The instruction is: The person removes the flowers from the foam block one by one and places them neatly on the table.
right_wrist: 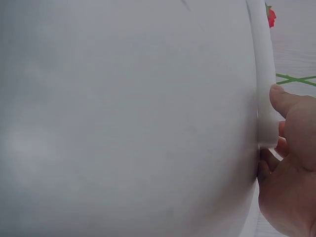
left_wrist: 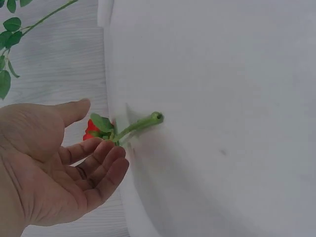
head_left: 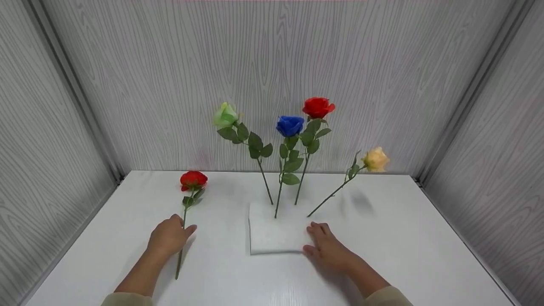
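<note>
Four roses [head_left: 290, 126] stand, some leaning, in white block [head_left: 278, 238]. Loose red rose [head_left: 194, 180] lies on table [head_left: 225, 276] at left, stem passing beneath left hand [head_left: 167, 237]: thumb spread, fingers slightly bent, no firm hold visible. Right hand [head_left: 329, 253] relaxed against block's right side, seemingly steadying. Step looks like picking loose rose up; next move calls for pinching stem.

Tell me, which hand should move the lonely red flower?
Probably the left hand: its fingers are at the stem of that red flower, while the right hand touches the white block.
</note>
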Motion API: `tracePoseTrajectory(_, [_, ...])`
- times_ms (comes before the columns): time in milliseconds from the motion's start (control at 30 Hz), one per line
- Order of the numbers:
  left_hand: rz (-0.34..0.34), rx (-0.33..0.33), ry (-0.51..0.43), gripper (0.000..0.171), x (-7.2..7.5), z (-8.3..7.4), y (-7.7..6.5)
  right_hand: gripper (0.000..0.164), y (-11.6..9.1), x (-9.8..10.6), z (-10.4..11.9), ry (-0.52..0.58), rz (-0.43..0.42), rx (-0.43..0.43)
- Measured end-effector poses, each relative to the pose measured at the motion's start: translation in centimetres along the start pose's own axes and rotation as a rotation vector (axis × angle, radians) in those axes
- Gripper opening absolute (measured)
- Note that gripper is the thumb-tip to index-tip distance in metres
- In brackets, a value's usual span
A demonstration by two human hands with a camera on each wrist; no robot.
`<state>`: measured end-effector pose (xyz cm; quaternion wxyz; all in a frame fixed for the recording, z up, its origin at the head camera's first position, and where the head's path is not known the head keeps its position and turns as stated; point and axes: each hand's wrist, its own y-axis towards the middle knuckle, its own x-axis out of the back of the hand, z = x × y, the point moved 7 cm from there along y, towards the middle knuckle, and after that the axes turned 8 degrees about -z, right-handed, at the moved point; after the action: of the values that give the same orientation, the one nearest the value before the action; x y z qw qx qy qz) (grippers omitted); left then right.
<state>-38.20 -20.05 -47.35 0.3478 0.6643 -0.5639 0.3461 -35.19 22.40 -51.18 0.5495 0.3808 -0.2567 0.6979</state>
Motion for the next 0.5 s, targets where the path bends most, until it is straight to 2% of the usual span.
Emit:
tracePoseTrajectory(100, [-0.069,-0.012,-0.026,0.045,-0.1,-1.0,0.0,0.071,0.0,0.0,0.3,-0.008,-0.009,0.025])
tracePoseTrajectory(200, [-0.121,0.025,-0.119,0.041,-0.4,-2.2,0.2,0.07,0.1,0.1,0.3,-0.011,-0.02,0.041])
tracePoseTrajectory(300, [-0.138,0.066,-0.242,0.039,-1.1,-3.5,0.4,0.069,0.0,0.0,0.3,-0.021,-0.015,0.041])
tracePoseTrajectory(500, [-0.146,0.071,-0.487,0.034,-3.2,-7.0,0.3,0.072,-0.1,-0.1,0.0,-0.009,-0.008,0.011])
